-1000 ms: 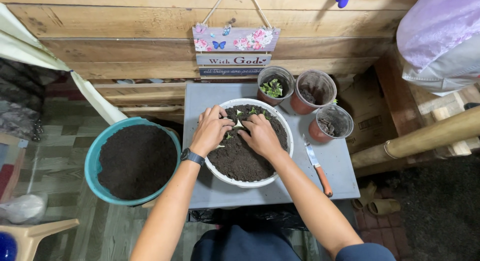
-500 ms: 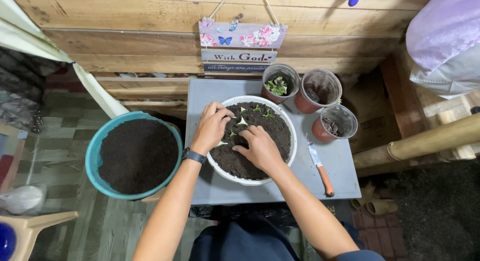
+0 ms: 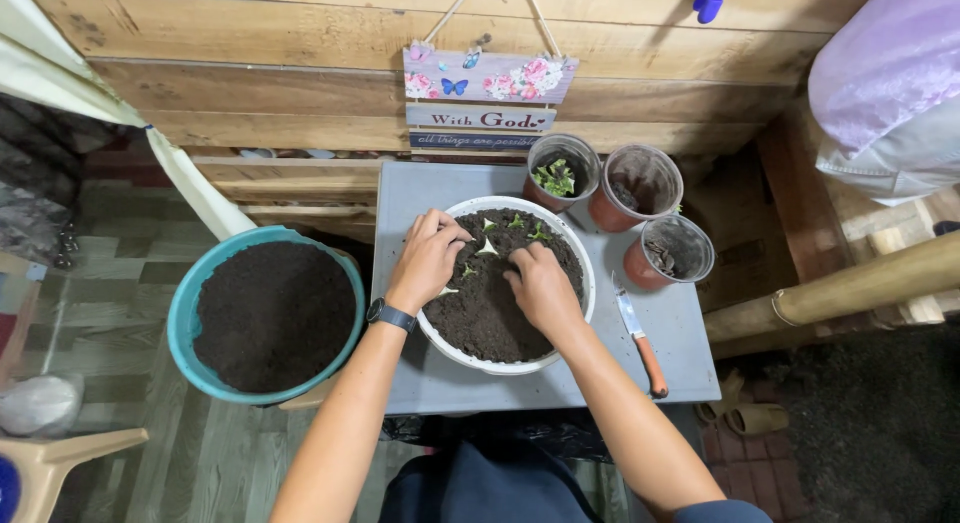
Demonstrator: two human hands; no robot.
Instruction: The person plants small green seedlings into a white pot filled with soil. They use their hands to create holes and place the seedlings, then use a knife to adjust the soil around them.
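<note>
Head view: a white bowl (image 3: 575, 313) of dark soil stands on a grey table (image 3: 690, 368), with small green cuttings (image 3: 487, 248) set in the soil near its far rim. The left hand (image 3: 428, 260) rests on the soil at the bowl's left edge, fingers curled down beside the cuttings; the right hand (image 3: 540, 285) lies flat on the soil mid-bowl, fingers loosely spread, holding nothing that shows. Three pots (image 3: 645, 188) stand just beyond the bowl, one with a seedling. A knife (image 3: 640, 338) lies right of the bowl. A teal tub (image 3: 190, 313) of soil sits left, off the table. A sign (image 3: 487, 98) hangs on the plank wall.
</note>
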